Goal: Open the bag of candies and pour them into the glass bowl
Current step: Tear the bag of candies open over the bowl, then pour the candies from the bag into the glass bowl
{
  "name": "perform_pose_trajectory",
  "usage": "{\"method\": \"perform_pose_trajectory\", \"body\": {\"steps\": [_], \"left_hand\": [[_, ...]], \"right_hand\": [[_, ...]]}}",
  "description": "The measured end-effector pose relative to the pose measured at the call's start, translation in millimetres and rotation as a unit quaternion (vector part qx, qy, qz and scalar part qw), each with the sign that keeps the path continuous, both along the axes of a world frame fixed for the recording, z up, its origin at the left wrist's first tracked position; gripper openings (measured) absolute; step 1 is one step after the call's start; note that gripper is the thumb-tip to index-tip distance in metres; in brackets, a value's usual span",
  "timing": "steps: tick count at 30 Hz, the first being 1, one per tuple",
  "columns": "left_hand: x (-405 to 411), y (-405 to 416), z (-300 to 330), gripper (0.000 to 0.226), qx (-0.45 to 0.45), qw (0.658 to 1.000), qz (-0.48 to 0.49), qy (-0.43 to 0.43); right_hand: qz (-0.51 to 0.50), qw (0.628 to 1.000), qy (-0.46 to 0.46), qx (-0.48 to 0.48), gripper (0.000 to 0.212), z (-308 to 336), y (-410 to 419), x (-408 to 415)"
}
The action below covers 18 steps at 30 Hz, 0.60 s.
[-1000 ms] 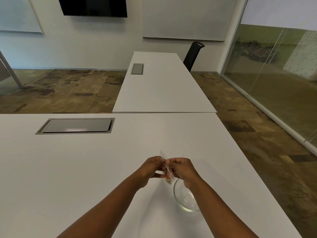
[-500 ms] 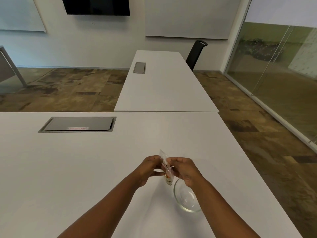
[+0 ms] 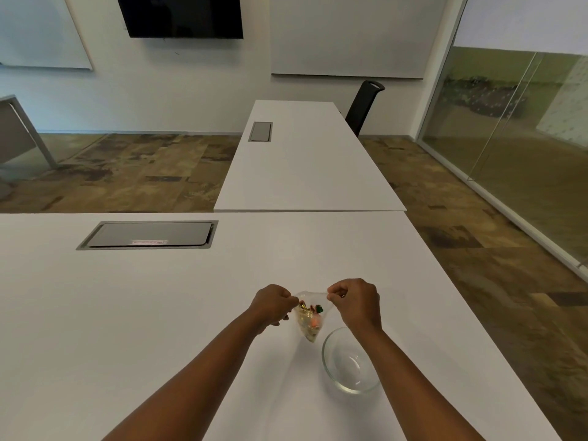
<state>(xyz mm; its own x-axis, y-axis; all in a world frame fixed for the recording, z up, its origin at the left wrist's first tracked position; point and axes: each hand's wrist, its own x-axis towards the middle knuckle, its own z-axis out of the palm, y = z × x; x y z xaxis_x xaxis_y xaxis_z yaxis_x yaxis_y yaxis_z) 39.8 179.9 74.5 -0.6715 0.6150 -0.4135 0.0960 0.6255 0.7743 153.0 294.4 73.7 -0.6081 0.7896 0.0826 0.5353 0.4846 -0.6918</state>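
A small clear plastic bag of candies (image 3: 310, 319) hangs above the white table, holding several coloured sweets. My left hand (image 3: 273, 305) pinches the bag's top left edge and my right hand (image 3: 356, 302) pinches its top right edge, so the mouth is stretched wide between them. The glass bowl (image 3: 350, 361) stands on the table just below and right of the bag, partly under my right forearm. It looks to have nothing in it.
A grey cable hatch (image 3: 148, 234) is set into the table (image 3: 127, 313) at the far left. A second white table (image 3: 305, 160) butts against the far edge, with a black chair (image 3: 362, 105) behind it. The table's right edge runs close to the bowl.
My hands have pulled apart sideways, and the bag's top has spread open between them. Before, both hands were pinched close together on the bag's top.
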Motion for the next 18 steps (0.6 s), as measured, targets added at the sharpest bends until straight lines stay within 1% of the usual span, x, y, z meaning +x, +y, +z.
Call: {"method": "perform_pose_trajectory", "body": {"steps": [2,3,4,5,6,7,8,9,11,13,16,17,18], "left_hand": [[3,2,2,0.033,0.008,1.000,0.008,0.005],[5,3,3,0.034,0.019,1.000,0.013,-0.004],[6,4,4,0.033,0.036,0.999,0.021,-0.023],[8,5,5,0.031,0.056,0.997,0.034,-0.049],[9,6,6,0.030,0.075,0.993,0.048,-0.076],[9,6,8,0.029,0.092,0.989,0.061,-0.096],[9,7,9,0.027,0.104,0.986,0.068,-0.109],[9,7,10,0.024,0.114,0.984,0.071,-0.119],[9,7,13,0.015,0.140,0.977,0.070,-0.147],[11,9,15,0.017,0.169,0.967,0.057,-0.181],[18,12,19,0.023,0.205,0.957,0.010,-0.204],[21,14,19,0.025,0.212,0.956,-0.008,-0.205],[24,15,19,0.027,0.216,0.954,-0.021,-0.205]], "right_hand": [[-0.004,1.000,0.000,0.005,0.012,-1,2,2],[-0.005,1.000,0.009,-0.012,0.011,-2,3,2],[-0.005,0.998,0.027,-0.054,0.011,-3,5,3],[-0.003,0.991,0.055,-0.121,0.010,-5,7,4],[0.003,0.975,0.086,-0.203,0.010,-5,8,6],[0.011,0.951,0.114,-0.286,0.010,-6,9,8],[0.016,0.926,0.130,-0.354,0.013,-7,10,11],[0.016,0.906,0.136,-0.400,0.018,-9,11,14],[0.011,0.885,0.121,-0.450,0.029,-16,14,21],[0.016,0.854,0.109,-0.509,0.037,-24,17,30],[0.034,0.784,0.128,-0.606,0.036,-30,19,40],[0.038,0.768,0.139,-0.624,0.035,-32,20,44],[0.040,0.760,0.145,-0.633,0.034,-33,20,46]]}}
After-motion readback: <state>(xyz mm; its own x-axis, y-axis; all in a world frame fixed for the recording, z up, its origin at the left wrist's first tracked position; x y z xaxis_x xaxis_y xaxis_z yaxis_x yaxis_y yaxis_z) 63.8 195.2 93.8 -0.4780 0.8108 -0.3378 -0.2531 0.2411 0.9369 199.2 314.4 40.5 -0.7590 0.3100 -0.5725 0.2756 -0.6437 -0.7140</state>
